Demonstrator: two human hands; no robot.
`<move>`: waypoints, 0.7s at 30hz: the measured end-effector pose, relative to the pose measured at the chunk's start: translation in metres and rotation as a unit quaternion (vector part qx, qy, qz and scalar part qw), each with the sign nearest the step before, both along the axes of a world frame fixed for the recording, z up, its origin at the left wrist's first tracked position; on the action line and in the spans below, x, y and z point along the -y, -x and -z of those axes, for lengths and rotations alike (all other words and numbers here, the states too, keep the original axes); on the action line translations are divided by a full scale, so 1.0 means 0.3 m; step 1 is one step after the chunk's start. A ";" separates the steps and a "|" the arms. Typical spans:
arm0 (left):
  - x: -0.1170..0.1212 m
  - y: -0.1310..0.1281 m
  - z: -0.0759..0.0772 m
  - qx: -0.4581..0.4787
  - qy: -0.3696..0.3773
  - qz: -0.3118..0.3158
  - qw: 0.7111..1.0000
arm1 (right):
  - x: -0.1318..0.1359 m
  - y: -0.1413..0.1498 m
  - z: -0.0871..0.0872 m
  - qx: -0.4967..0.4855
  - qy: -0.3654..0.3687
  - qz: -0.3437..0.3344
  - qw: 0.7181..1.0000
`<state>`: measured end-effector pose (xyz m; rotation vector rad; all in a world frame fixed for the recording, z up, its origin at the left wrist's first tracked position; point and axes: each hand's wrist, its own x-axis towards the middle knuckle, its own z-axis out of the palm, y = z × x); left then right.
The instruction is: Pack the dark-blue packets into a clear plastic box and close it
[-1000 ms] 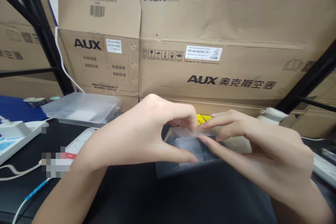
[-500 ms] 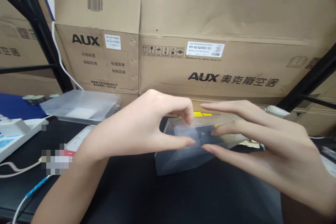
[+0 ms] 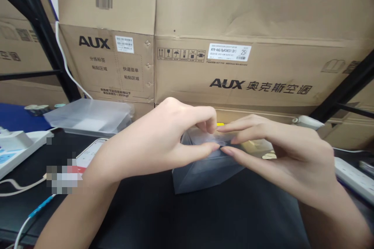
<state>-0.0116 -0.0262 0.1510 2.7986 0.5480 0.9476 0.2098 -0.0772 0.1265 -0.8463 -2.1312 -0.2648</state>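
Note:
A clear plastic box rests on the black table, its upper part between my two hands. My left hand curls over its top from the left, thumb in front and bent fingers behind. From the right, my right hand reaches over the same top edge, with the thumb close to the left thumb and the fingertips behind. Both hands are closed in a pinch on the plastic. The fingers partly hide the box's top. A small yellow item peeks out behind the fingertips.
Large cardboard boxes stand along the back between black rack posts. At left are a clear plastic container, a phone, cables and a power strip. Another white power strip lies at right.
My right hand has moved inward and its fingers have drawn together toward the left fingertips. My left hand and the clear box have hardly moved. The view has shifted slightly.

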 end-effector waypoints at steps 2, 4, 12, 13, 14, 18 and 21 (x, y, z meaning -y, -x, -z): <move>0.006 -0.004 0.003 0.003 -0.005 0.005 1.000 | 0.002 -0.001 0.009 -0.026 -0.003 0.001 1.000; 0.013 -0.011 0.008 0.007 -0.011 0.002 1.000 | 0.004 0.002 0.014 -0.035 -0.007 0.002 0.999; 0.032 -0.044 0.026 0.045 -0.031 -0.038 0.998 | 0.004 0.022 0.020 -0.039 -0.029 0.006 0.999; 0.033 -0.044 0.027 0.048 -0.031 -0.039 0.998 | 0.004 0.025 0.020 -0.040 -0.032 0.008 0.999; 0.034 -0.044 0.028 0.049 -0.032 -0.038 0.998 | 0.004 0.028 0.021 -0.041 -0.035 0.009 0.999; 0.043 -0.039 0.031 0.045 -0.037 -0.042 0.997 | 0.011 0.041 0.022 -0.037 -0.047 0.015 0.998; 0.052 -0.037 0.031 0.037 -0.042 -0.052 0.997 | 0.016 0.047 0.022 -0.041 -0.051 0.020 0.998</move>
